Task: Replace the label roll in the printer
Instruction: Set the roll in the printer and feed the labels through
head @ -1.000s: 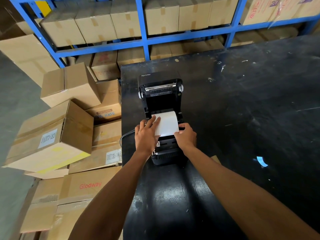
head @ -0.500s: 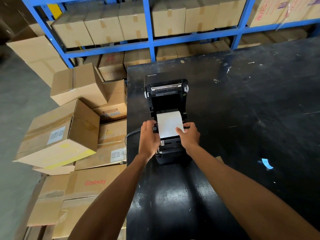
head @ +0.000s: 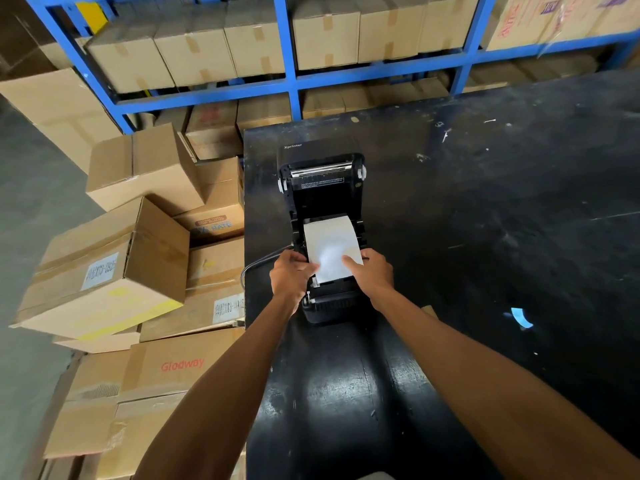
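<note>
While the printer [head: 323, 237] sits with its lid raised at the near left corner of the black table [head: 485, 237], stacked cardboard boxes [head: 114, 268] crowd the floor directly to its left, reaching up to the table edge. One carton low in the stack reads "Glodway" [head: 183, 365]. Behind the boxes and the table, a blue shelving rack [head: 294, 81] holds further cartons in rows.

A grey cable [head: 258, 263] leaves the left side of the printer and loops down past the table edge, just beside the left hand [head: 289, 275]. The left hand grips the left edge of the white label strip [head: 329, 249], fingers curled against the paper guide. The strip runs out of the open media bay toward the person and lies over the front feed area. The roll itself is hidden under the strip; its seating cannot be confirmed.

The right hand [head: 375, 271] holds the right edge of the strip, thumb pressed on the paper surface and fingers closed at the printer's right side. Both forearms cross the near part of the table and cover the printer's front corners.

Well to the right, a small blue scrap [head: 521, 317] lies on the table, apart from the printer. White flecks [head: 445, 135] mark the far surface.
</note>
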{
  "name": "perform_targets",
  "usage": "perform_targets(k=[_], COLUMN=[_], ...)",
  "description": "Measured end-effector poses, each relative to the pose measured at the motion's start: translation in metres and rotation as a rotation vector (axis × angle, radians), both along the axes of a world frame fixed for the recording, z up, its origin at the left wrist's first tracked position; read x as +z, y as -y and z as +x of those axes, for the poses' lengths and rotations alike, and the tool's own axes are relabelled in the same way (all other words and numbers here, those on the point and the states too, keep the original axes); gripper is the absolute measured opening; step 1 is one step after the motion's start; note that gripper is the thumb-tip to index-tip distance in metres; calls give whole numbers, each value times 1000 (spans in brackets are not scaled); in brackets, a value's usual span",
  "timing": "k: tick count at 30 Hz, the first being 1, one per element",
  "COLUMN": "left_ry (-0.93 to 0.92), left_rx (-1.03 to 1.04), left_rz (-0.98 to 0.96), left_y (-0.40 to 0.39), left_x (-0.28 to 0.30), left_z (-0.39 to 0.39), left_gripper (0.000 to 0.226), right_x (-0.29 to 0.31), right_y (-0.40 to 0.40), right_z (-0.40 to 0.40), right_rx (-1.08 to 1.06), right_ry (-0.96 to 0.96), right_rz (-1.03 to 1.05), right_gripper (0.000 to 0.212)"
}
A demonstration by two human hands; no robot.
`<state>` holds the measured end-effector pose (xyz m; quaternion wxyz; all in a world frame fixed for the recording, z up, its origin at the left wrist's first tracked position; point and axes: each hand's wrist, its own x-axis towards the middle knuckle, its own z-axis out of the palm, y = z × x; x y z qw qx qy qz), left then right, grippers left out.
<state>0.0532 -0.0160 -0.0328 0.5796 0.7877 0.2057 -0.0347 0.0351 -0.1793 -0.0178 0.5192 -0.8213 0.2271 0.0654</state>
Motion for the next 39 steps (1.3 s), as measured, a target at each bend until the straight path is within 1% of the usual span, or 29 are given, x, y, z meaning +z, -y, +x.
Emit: perform_targets(k=[6,15,18,21,24,25,26,27,29,30,31,32,33,35,39], left_ry=[-7,15,4,-44,-64,-33,21,107,371,522,664,788,866,916,886], left_rx=[-61,-139,-162,-179,-182,-197,-223,-251,-313,-379,-486,-610,-722,-849,-883], left_rz=[70,225,244,262,244,269,337,446,708,810,890,945,961,940,947], left_y=[2,6,4,-1,-3,-2,-1,0,1,2,3,5,5,1,-9], left_x=[-6,-11,-12,-13,-13,-12,-13,-11,-11,-12,-13,-19,-25,-38,-45], left_z=[2,3,5,12,16,14,12,6,-6,-12,-17,-21,-24,-28,-29], left_gripper=[31,32,31,32,32,33,33,32,18,12,14,21,28,33,31], right_x=[1,-7,-8,-7,-8,-9,-9,-10,-10,-11,-11,-12,-11,-9,-5], right_y=[2,4,5,5,5,5,6,6,9,11,13,14,15,16,21], right_z=[0,0,0,2,3,4,4,4,6,6,7,7,7,7,7], right_rx=[53,75,64,55,58,61,61,58,43,34,26,20,22,32,64], right_ry=[-7,9,14,21,17,15,13,7,0,-1,2,4,1,-16,-19], right_rz=[-92,-129,-129,-135,-144,-141,-134,-124,-93,-73,-59,-48,-42,-32,-79], right_gripper=[34,24,25,23,22,21,20,18,16,15,15,14,14,13,10])
